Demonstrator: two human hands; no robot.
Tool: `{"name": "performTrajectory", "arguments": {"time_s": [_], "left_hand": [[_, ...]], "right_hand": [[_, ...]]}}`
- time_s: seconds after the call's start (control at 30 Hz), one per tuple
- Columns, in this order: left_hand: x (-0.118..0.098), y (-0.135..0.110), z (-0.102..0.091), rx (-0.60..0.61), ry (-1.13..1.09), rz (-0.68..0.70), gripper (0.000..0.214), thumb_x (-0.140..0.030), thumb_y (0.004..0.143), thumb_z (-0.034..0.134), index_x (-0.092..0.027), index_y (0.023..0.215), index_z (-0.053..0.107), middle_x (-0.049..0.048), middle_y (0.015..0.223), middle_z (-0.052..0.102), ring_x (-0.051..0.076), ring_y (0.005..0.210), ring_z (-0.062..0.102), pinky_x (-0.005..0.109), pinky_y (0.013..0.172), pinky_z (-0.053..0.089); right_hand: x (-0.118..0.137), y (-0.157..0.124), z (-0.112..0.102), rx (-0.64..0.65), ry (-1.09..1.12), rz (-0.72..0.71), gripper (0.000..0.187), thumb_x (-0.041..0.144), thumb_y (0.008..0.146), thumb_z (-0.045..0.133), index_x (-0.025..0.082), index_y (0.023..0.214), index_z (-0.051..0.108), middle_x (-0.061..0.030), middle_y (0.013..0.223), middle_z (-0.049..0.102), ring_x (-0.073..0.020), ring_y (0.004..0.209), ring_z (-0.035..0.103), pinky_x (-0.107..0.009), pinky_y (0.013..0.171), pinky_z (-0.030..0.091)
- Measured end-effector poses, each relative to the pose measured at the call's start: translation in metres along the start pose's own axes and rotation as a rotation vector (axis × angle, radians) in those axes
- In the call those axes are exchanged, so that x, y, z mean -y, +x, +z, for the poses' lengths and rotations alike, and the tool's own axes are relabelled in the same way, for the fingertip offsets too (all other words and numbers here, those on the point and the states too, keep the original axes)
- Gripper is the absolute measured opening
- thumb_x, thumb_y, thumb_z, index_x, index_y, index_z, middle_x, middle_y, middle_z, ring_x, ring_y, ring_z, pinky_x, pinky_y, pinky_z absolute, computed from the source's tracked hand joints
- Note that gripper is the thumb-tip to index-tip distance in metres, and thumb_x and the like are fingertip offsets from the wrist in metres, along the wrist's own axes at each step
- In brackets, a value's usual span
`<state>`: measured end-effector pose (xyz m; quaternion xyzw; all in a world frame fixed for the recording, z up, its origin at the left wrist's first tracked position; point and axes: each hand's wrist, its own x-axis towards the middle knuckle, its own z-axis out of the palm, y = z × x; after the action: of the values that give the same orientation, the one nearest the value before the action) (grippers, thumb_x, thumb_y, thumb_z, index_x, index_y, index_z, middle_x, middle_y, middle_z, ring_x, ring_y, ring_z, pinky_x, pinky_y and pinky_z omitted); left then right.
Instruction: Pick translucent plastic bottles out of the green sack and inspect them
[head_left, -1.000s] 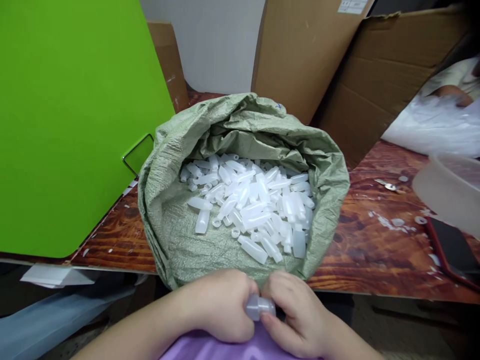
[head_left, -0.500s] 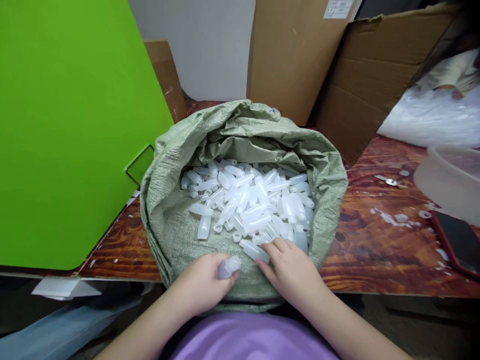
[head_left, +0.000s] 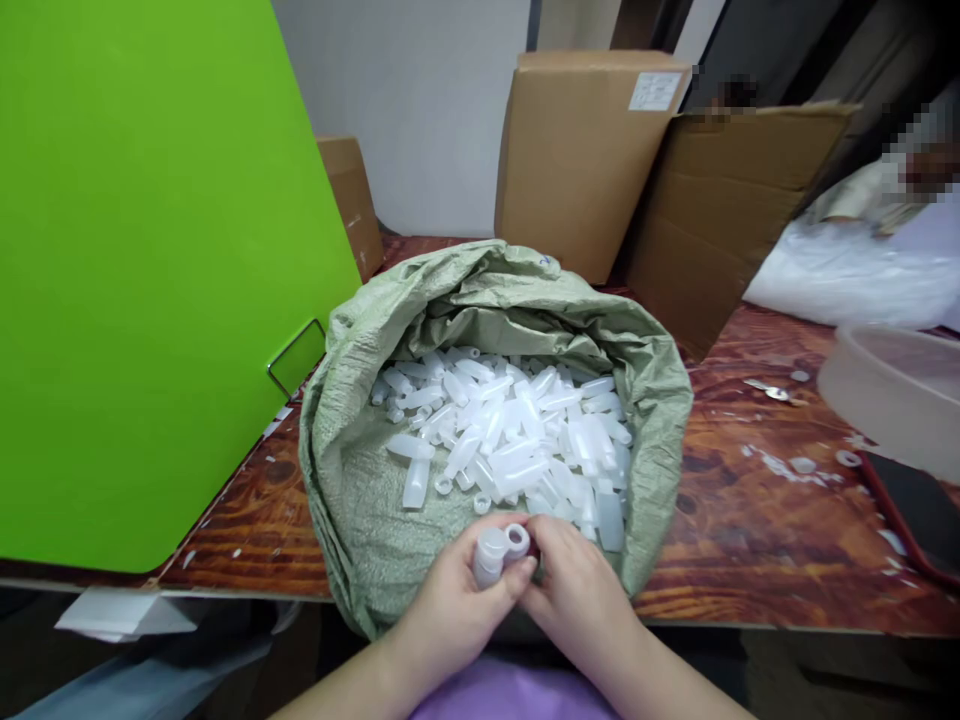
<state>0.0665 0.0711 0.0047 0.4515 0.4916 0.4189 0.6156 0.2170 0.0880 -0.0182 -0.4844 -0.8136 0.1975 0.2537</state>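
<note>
Left hand grips a small bottle; right hand pinches its mouth, at the sack near rim.

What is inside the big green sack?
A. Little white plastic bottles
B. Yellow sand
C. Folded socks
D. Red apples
A: the green sack is open at the top and a heap of little white plastic bottles lies inside it.

Worn on the head, looking forward and steeply down, close over the green sack at the table edge; no second view.
</note>
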Motion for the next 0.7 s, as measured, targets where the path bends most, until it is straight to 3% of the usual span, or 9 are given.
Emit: {"name": "performTrajectory", "arguments": {"time_s": [0.07,0.13,0.2,0.27,0.4,0.5,0.6,0.7], "left_hand": [[0.003,0.002,-0.001,-0.016,-0.044,-0.03,0.036,-0.035,0.073,0.069,-0.017,0.103,0.061,0.0058,0.099,0.068,0.021,0.095,0.061,0.031,0.088,0.046],[0.008,0.004,-0.006,-0.033,-0.099,-0.093,0.039,-0.038,0.073,0.069,-0.014,0.103,0.061,0.0056,0.09,0.068,0.019,0.081,0.062,0.027,0.069,0.049],[0.011,0.005,-0.011,-0.027,-0.15,-0.132,0.04,-0.04,0.071,0.07,-0.013,0.099,0.061,0.0056,0.086,0.066,0.017,0.071,0.061,0.023,0.052,0.044],[0.011,0.004,-0.013,0.015,-0.188,-0.142,0.037,-0.041,0.07,0.071,-0.011,0.09,0.062,0.0051,0.082,0.063,0.015,0.064,0.059,0.02,0.045,0.038],[0.004,0.0,-0.012,0.102,-0.208,-0.154,0.04,-0.046,0.067,0.072,-0.011,0.083,0.06,0.0027,0.072,0.06,0.012,0.055,0.056,0.019,0.042,0.033],[-0.001,-0.002,-0.011,0.051,-0.137,-0.156,0.04,-0.045,0.064,0.074,-0.012,0.08,0.058,-0.0006,0.062,0.057,0.01,0.052,0.052,0.019,0.044,0.031],[-0.004,-0.002,-0.013,-0.001,-0.042,-0.138,0.041,-0.044,0.06,0.078,-0.013,0.075,0.055,-0.0031,0.059,0.054,0.01,0.054,0.05,0.02,0.051,0.037],[-0.004,-0.001,-0.016,0.03,-0.009,-0.161,0.045,-0.049,0.06,0.076,-0.013,0.077,0.055,-0.0018,0.062,0.057,0.009,0.051,0.05,0.02,0.048,0.036]], "right_hand": [[0.002,0.002,-0.008,0.114,0.129,0.04,0.016,0.021,0.074,0.06,0.019,0.089,0.056,-0.0031,0.078,0.063,-0.0196,0.073,0.06,-0.03,0.065,0.046],[0.002,0.005,-0.02,0.193,0.294,0.064,0.02,0.026,0.078,0.059,0.021,0.097,0.057,-0.0025,0.084,0.064,-0.0174,0.075,0.059,-0.029,0.068,0.047],[0.002,0.008,-0.032,0.156,0.428,0.108,0.014,0.028,0.084,0.052,0.02,0.094,0.058,-0.0021,0.084,0.062,-0.0152,0.076,0.058,-0.027,0.069,0.046],[0.003,0.012,-0.039,0.087,0.522,0.182,0.012,0.027,0.085,0.049,0.019,0.087,0.057,-0.0019,0.082,0.059,-0.014,0.075,0.056,-0.026,0.069,0.046],[0.009,0.023,-0.039,0.188,0.797,0.314,0.01,0.025,0.078,0.055,0.018,0.085,0.055,0.0008,0.073,0.057,-0.0122,0.066,0.056,-0.025,0.063,0.046],[0.012,0.027,-0.032,0.218,0.955,0.398,0.009,0.023,0.073,0.059,0.017,0.076,0.053,0.0034,0.063,0.054,-0.0098,0.059,0.053,-0.022,0.057,0.043],[0.012,0.028,-0.027,0.2,1.004,0.415,0.011,0.021,0.068,0.061,0.016,0.07,0.052,0.0044,0.06,0.051,-0.0077,0.055,0.048,-0.019,0.052,0.038],[0.011,0.025,-0.025,0.184,1.013,0.37,0.011,0.021,0.067,0.06,0.017,0.068,0.05,0.0049,0.058,0.049,-0.0075,0.053,0.045,-0.019,0.05,0.037]]}}
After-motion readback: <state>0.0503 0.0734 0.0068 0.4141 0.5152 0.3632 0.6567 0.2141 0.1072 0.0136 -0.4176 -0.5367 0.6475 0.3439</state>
